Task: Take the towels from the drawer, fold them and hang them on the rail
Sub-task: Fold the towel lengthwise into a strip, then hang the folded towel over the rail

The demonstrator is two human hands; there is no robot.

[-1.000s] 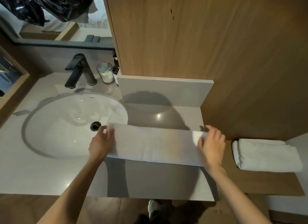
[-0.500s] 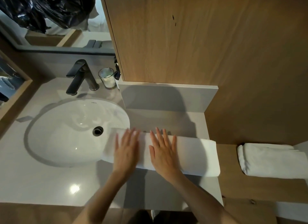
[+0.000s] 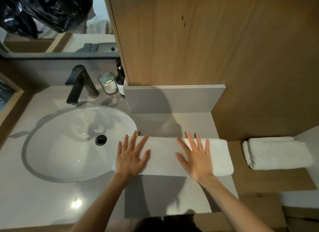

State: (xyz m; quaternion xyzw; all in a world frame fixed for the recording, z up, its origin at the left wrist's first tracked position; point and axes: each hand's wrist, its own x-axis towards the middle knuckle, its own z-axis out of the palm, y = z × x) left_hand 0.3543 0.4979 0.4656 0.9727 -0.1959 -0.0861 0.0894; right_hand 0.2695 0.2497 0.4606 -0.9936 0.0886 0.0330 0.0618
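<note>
Where the counter [image 3: 51,206] narrows to the R of the basin [image 3: 69,145], the folded white towel [image 3: 164,155] lies flat as a long band, its L end at the basin's rim and its R end near the counter's R edge. Both hands lie on top of it, palms down w/ fingers straight and spread, gripping nothing: the left hand [image 3: 131,155] on the L part, the right hand [image 3: 196,160] R of centre, a bare strip of towel between them. A second folded towel [image 3: 276,152] sits on a wooden ledge [image 3: 259,180] further R, apart from the first. Behind the basin stand a dark tap [image 3: 77,83], a glass [image 3: 107,83] and a dark pump bottle [image 3: 120,79], just beside a wood cabinet [image 3: 207,41]. A black bag [image 3: 43,7] shows top L, poss. a mirror reflection; hard to tell.
</note>
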